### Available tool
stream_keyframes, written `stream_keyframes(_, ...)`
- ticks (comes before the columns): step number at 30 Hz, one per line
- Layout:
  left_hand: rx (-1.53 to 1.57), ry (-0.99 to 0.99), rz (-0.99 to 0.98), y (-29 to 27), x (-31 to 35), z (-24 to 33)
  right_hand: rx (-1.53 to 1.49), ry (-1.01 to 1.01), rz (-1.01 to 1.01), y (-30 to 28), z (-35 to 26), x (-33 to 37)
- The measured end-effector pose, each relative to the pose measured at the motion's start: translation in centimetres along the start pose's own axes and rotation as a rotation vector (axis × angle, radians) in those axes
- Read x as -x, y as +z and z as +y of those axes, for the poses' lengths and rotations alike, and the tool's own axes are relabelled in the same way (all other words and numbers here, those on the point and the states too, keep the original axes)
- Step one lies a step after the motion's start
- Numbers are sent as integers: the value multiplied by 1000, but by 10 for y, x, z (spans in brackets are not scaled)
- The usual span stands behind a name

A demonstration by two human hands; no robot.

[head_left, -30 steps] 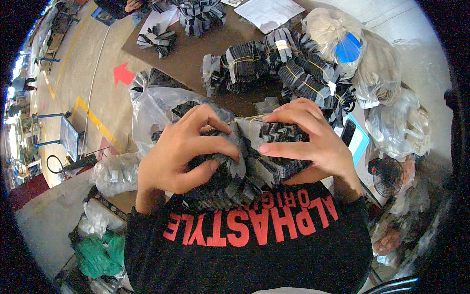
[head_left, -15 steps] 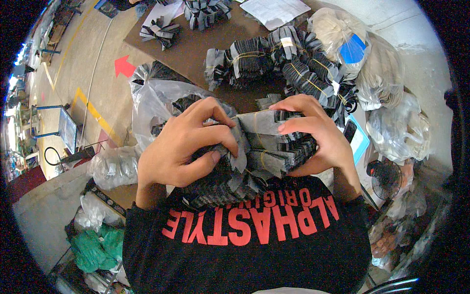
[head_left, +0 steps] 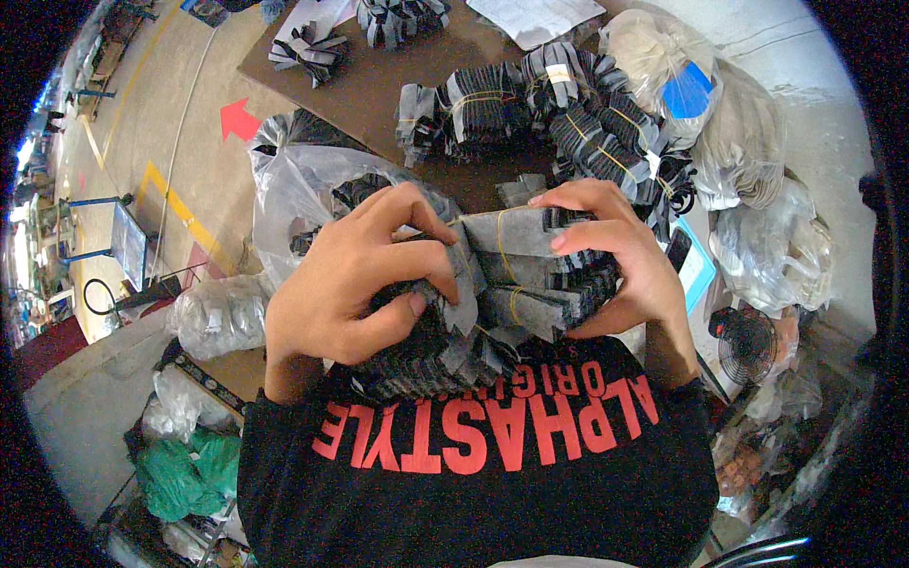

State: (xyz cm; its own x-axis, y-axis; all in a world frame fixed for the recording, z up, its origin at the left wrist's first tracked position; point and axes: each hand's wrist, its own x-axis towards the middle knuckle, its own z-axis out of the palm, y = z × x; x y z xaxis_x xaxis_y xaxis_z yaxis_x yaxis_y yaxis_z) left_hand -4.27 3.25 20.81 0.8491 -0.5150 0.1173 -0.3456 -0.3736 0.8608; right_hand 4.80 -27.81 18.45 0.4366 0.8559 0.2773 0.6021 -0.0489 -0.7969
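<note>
Close to my chest, my left hand (head_left: 355, 275) curls around a bundle of grey and black fabric strips (head_left: 426, 369), its fingers pressing on the upper edge. Beside it, my right hand (head_left: 630, 260) grips a second bundle of layered grey strips (head_left: 516, 237) with fingers over the top and thumb underneath. Thin yellow bands run around the right bundle. The two bundles touch in the middle. How far each hand's palm reaches around its bundle is hidden.
On the brown table (head_left: 369, 123) lie several banded strip bundles (head_left: 478, 109), loose strip clusters (head_left: 308, 52) and white paper (head_left: 535, 19). A clear plastic bag (head_left: 294, 194) with dark strips stands at the left. Filled bags (head_left: 653, 57) and a small fan (head_left: 743, 346) are at the right.
Both hands keep their grip on the bundles. My right hand has shifted very slightly to the right; the view has tilted a little.
</note>
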Motion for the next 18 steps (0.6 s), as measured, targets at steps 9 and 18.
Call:
stream_keyframes(9, -31, -11, -24, -1, -8, -2, -93, -10, 71, 11, 20, 8)
stream_keyframes(18, -24, 15, -22, -1, -15, -4, -111, -12, 113, 11, 23, 11)
